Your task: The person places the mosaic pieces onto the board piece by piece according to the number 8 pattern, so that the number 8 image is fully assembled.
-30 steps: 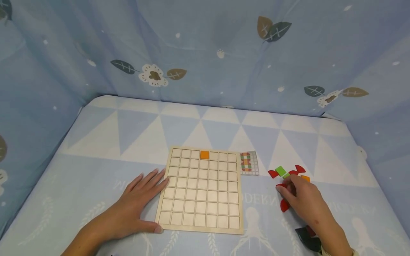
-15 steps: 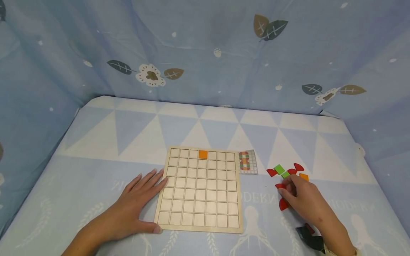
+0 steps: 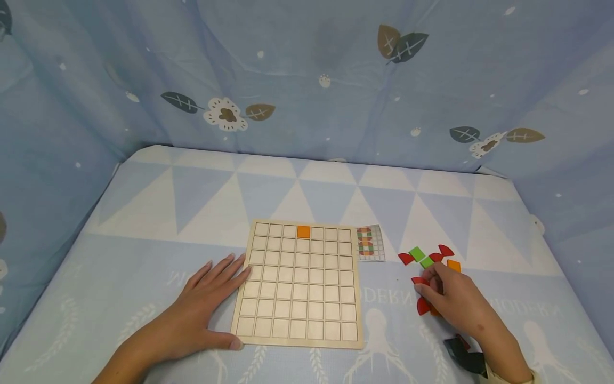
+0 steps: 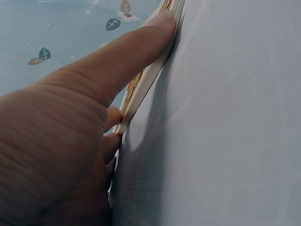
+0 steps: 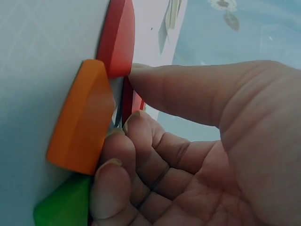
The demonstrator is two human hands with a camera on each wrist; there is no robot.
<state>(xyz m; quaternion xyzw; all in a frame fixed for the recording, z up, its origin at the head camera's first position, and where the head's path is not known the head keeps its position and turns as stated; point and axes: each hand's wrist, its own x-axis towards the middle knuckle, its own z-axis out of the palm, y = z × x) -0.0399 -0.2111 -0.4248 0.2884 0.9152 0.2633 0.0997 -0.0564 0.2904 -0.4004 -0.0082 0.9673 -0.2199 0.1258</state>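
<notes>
1. Since a second ago little has moved: my right hand (image 3: 455, 301) has curled slightly tighter over the loose tiles.
2. Right hand pinches a red tile (image 5: 118, 42), thumb against its edge, orange tile (image 5: 82, 120) beside it.
3. Left hand (image 3: 199, 309) lies flat, fingers spread, bracing the wooden grid board (image 3: 299, 285) so it can't slide.
4. Pattern card (image 3: 371, 242) sits just right of the board for reference.

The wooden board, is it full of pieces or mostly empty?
Mostly empty. The wooden board holds just one orange square in its top row; every other cell is bare.
</notes>
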